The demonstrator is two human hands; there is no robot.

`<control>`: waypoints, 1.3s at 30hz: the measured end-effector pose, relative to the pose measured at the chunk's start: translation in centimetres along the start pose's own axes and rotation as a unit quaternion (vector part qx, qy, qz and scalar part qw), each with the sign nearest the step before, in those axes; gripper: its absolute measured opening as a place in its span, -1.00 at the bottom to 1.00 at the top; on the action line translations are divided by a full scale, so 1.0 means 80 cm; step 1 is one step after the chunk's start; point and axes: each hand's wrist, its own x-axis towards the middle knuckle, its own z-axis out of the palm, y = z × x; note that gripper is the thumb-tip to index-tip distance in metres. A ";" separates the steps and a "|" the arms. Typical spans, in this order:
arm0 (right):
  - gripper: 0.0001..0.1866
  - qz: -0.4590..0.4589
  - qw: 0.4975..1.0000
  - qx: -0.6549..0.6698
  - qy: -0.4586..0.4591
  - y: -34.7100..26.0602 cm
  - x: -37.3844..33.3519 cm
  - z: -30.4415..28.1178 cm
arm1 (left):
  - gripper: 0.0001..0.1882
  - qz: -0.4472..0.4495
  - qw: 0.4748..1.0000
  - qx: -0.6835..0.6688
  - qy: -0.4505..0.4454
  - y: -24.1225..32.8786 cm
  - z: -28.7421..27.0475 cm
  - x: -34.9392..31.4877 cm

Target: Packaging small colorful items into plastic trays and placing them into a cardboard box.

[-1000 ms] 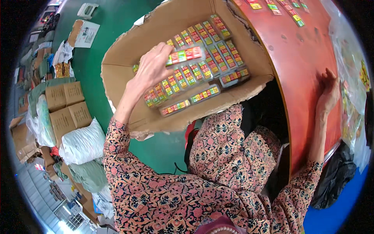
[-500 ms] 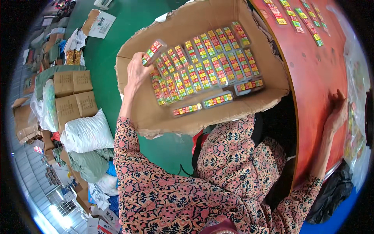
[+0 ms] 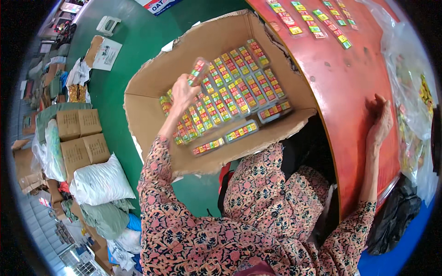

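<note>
Pack (image 3: 199,70), held above the box (image 3: 154,82), its near end closed in the left hand (image 3: 183,90)! Looks light, stiffish, probably slick; best pinched by its long edges. Right hand (image 3: 381,123), loosely curled, seemingly empty, by the table (image 3: 347,108).

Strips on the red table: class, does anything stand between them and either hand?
For the left hand, holding a pack, yes: the carton wall beside the table, with rows of packs before it. For the right hand, over the red table, nothing visible stands between it and the strips.
</note>
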 end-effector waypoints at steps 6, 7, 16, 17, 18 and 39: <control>-0.52 -0.002 0.999 -0.024 0.023 -0.014 -0.012 0.013 | -0.69 -0.002 0.999 -0.018 0.038 0.087 0.104 0.050; -0.52 -0.004 0.999 -0.027 0.026 -0.015 -0.012 0.011 | -0.73 -0.015 0.998 -0.030 0.045 0.102 0.122 0.057; -0.55 0.013 1.000 -0.010 0.027 -0.029 -0.024 0.021 | -0.80 -0.135 0.986 -0.042 0.094 0.153 0.177 0.096; -0.55 0.016 0.999 -0.010 0.027 -0.030 -0.024 0.021 | -0.77 -0.176 0.978 -0.049 0.096 0.153 0.179 0.099; -0.56 0.008 1.000 -0.017 0.022 -0.032 -0.024 0.021 | -0.69 -0.185 0.978 -0.035 0.093 0.152 0.179 0.101; -0.61 0.006 0.997 -0.076 0.019 -0.029 -0.024 0.006 | -0.75 -0.367 0.740 -0.546 -0.140 0.165 0.229 0.111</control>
